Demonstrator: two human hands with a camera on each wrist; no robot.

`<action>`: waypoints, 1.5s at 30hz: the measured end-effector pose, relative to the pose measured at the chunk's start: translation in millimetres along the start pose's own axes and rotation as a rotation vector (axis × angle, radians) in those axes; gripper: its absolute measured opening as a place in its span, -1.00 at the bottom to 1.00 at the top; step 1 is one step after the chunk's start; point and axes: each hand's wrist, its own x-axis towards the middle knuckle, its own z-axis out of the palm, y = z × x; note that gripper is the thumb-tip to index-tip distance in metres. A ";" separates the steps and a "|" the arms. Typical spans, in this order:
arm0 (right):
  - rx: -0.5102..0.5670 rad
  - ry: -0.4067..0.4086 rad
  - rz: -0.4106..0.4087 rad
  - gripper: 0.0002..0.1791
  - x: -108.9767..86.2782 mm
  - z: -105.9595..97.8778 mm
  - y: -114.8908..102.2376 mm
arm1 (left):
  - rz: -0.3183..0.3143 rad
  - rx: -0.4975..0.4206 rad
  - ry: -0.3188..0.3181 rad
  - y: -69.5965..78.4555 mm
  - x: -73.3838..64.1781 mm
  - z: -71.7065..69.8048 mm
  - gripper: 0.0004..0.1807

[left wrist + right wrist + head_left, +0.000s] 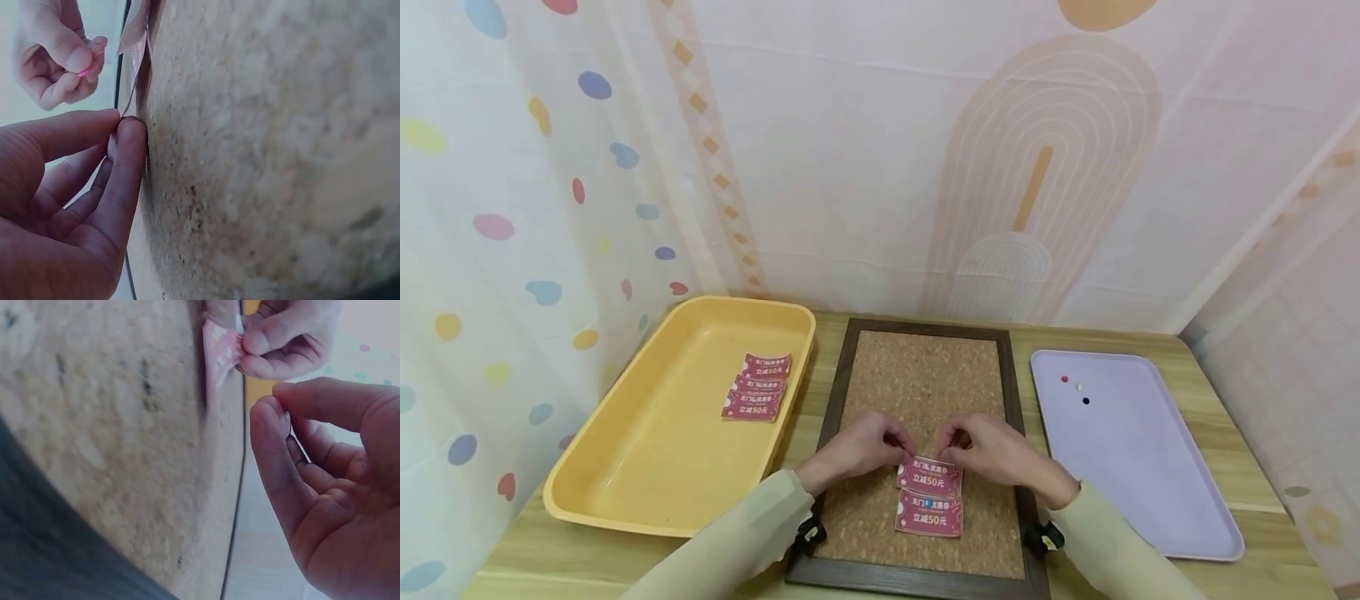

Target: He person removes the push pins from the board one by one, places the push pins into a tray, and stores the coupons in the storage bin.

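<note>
A dark-framed cork board (928,375) lies on the table, with two pink-red paper coupons one above the other on its lower half. Over the top edge of the lower coupon (928,522) sits a blue pushpin (928,503). My left hand (867,446) pinches the top left corner of the upper coupon (934,480) between thumb and finger; that corner lifts off the cork in the right wrist view. Close to the coupon's top right corner, my right hand (988,450) pinches a small pink pushpin (84,73), mostly hidden by the fingertips.
To the left stands a yellow tray (700,305) with several more coupons (756,400) overlapping on its right side. A lilac tray (1150,475) at the right holds a red pin (1064,379), a white pin (1080,387) and a black pin (1086,401). Curtains hang behind.
</note>
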 end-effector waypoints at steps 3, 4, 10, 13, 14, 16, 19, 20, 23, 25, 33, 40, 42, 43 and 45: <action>0.014 0.052 -0.021 -0.93 -4.7 -4.3 1.1 | -0.005 -0.017 0.012 0.7 -2.3 -2.8 -0.92; 0.017 0.072 -0.031 -0.93 -6.1 -5.7 1.4 | -0.008 -0.021 0.019 1.0 -3.0 -4.1 -0.92; 0.052 0.166 -0.052 -0.93 -14.0 -14.3 3.2 | 0.011 -0.012 0.085 3.2 -8.3 -11.8 -0.90; 0.080 0.193 -0.052 -0.92 -16.8 -17.9 3.5 | 0.014 -0.018 0.116 3.1 -10.6 -14.3 -0.89; 0.083 0.204 -0.050 -0.92 -17.7 -18.9 3.4 | 0.012 -0.017 0.126 3.0 -11.1 -14.9 -0.88; 0.093 0.232 -0.034 -0.92 -19.6 -21.1 2.5 | 0.009 -0.024 0.148 2.9 -12.1 -16.1 -0.88; 0.107 0.267 -0.016 -0.92 -22.3 -24.1 0.4 | 0.008 -0.035 0.180 3.8 -14.7 -18.7 -0.89; 0.113 0.276 -0.010 -0.91 -23.2 -25.0 0.1 | 0.007 -0.040 0.189 4.3 -15.7 -19.6 -0.89; 0.129 0.291 0.000 -0.91 -26.2 -27.5 -0.6 | 0.003 -0.061 0.215 6.3 -19.7 -22.3 -0.88; 0.132 0.298 0.002 -0.91 -28.1 -29.1 0.1 | -0.006 -0.074 0.231 7.0 -22.5 -23.6 -0.87; 0.105 0.338 -0.010 -0.90 -32.3 -34.5 2.1 | 0.005 -0.098 0.282 3.4 -31.8 -30.4 -0.86; 0.110 0.369 -0.004 -0.92 -39.5 -39.6 7.0 | -0.017 -0.103 0.328 1.0 -37.5 -36.3 -0.89; 0.103 0.385 0.006 -0.93 -42.3 -41.2 8.2 | -0.031 -0.092 0.338 0.7 -38.6 -38.1 -0.89; 0.103 0.389 0.011 -0.93 -43.5 -42.1 9.1 | -0.036 -0.082 0.343 0.6 -39.2 -39.1 -0.89; 0.103 0.392 0.018 -0.93 -46.0 -43.7 10.4 | -0.041 -0.076 0.345 0.7 -40.6 -41.4 -0.89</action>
